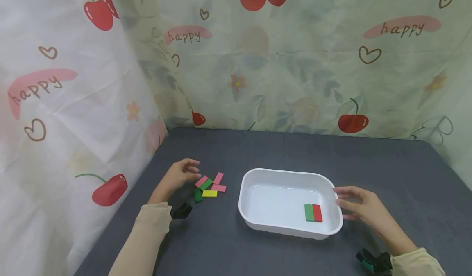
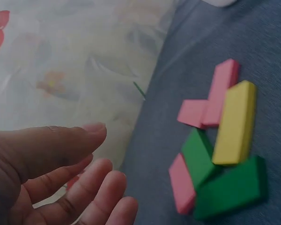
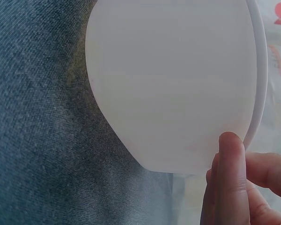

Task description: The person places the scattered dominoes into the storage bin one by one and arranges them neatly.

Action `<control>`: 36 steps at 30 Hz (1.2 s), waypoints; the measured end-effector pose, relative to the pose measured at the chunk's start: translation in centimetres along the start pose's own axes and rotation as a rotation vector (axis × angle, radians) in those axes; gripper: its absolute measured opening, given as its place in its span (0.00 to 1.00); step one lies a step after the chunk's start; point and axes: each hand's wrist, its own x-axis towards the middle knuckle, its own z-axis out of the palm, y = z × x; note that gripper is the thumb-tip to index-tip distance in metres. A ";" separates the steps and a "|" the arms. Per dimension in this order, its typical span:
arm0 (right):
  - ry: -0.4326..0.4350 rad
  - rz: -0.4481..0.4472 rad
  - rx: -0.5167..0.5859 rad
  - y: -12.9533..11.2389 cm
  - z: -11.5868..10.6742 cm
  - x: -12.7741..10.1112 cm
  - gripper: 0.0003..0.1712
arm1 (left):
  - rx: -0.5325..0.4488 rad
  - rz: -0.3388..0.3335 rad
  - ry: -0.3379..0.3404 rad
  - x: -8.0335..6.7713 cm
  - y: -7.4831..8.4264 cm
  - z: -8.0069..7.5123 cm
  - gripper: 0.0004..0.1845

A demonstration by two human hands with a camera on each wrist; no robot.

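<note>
Resting at the lower right of the head view, the right hand (image 1: 359,205) lies against the right end of the white tray (image 1: 258,222), fingers straight and slightly spread. Only the right wrist view shows the thumb (image 3: 232,178) touching the tray's outer wall (image 3: 168,84). Inside the tray, seen only from the head view, a green block (image 1: 309,212) and a red block (image 1: 317,213) lie side by side. At lower left, the left hand (image 1: 176,177) hovers open, fingers loosely curved and holding nothing, just beside a cluster of blocks (image 1: 209,186). The left wrist view shows them closer: a yellow block (image 2: 234,123) overlapping pink (image 2: 220,93) and green ones (image 2: 230,188) on the dark table (image 1: 387,165).
</note>
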 end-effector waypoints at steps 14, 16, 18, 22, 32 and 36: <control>0.007 -0.008 0.003 0.1 0.1 -0.1 0.35 | 0.082 -0.117 -0.014 -2.0 -3.5 0.8 0.31; 0.010 -0.003 -0.004 0.1 0.1 0.0 0.35 | 0.090 -0.129 -0.016 -2.2 -3.6 1.0 0.31; 0.012 0.001 -0.013 0.1 0.1 0.0 0.35 | 0.091 -0.138 -0.016 -2.3 -3.7 1.2 0.31; 0.011 0.006 -0.019 0.0 0.0 0.0 0.35 | 0.104 -0.140 -0.005 -2.4 -3.7 1.5 0.31; 0.014 0.003 -0.023 0.0 0.1 0.0 0.34 | 0.180 -0.140 0.023 -2.2 -3.4 2.4 0.28; 0.013 0.004 -0.022 -0.1 0.1 0.0 0.34 | 0.202 -0.133 0.023 -2.2 -3.5 2.5 0.26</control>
